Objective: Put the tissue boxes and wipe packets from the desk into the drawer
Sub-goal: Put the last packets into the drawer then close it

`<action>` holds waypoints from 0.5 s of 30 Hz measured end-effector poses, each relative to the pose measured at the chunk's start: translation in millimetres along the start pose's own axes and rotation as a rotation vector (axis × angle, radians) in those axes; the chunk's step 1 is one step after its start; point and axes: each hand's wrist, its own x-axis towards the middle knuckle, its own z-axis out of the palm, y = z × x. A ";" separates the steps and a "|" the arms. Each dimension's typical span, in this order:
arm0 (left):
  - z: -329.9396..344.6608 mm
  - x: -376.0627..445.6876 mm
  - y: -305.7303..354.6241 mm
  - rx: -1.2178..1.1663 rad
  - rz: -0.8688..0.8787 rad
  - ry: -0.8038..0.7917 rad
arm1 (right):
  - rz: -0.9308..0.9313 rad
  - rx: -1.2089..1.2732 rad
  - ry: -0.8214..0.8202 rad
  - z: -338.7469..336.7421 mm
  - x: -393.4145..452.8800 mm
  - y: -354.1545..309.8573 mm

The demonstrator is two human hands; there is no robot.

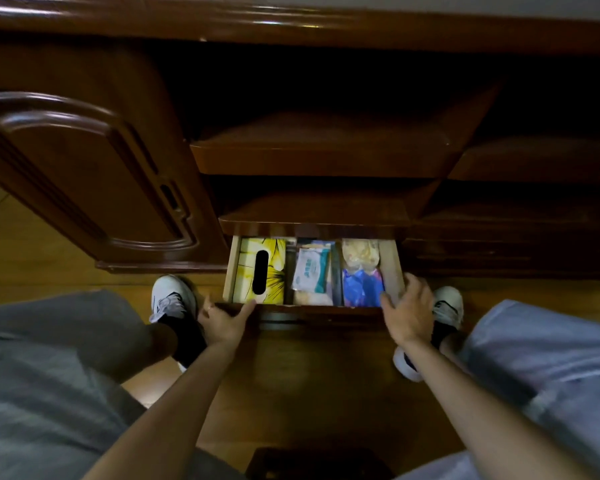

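Observation:
The bottom drawer (pixel 230 271) of the dark wooden desk stands pulled out toward me. A yellow tissue box (pixel 274 271) with a dark oval slot lies in its left part. A white and teal wipe packet (pixel 309 271) lies in the middle. At the right lie a blue packet (pixel 361 289) and a pale yellow packet (pixel 359 254). My left hand (pixel 222 318) rests on the drawer's front left corner, thumb on the rim. My right hand (pixel 407 310) lies flat on the front right corner, fingers spread.
Two empty wooden shelves (pixel 319 150) jut out above the drawer. A carved cabinet door (pixel 84 174) stands to the left. My knees and white shoes (pixel 172 296) flank the drawer on the wooden floor. A dark object (pixel 319 462) lies on the floor near me.

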 end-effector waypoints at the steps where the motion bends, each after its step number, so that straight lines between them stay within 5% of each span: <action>1: -0.3 2.5 -5.6 -0.145 -0.054 -0.051 | 0.190 0.152 0.001 1.3 2.1 8.6; 6: 3.1 8.0 -12.6 -0.687 -0.388 -0.037 | 0.878 1.083 -0.268 13.2 1.2 34.4; 10: 22.5 10.1 -23.3 -0.806 -0.484 -0.122 | 0.974 1.519 -0.263 44.2 -9.4 28.1; 15: 35.3 22.1 -31.7 -0.830 -0.463 -0.108 | 0.970 1.587 -0.232 65.6 -1.9 30.4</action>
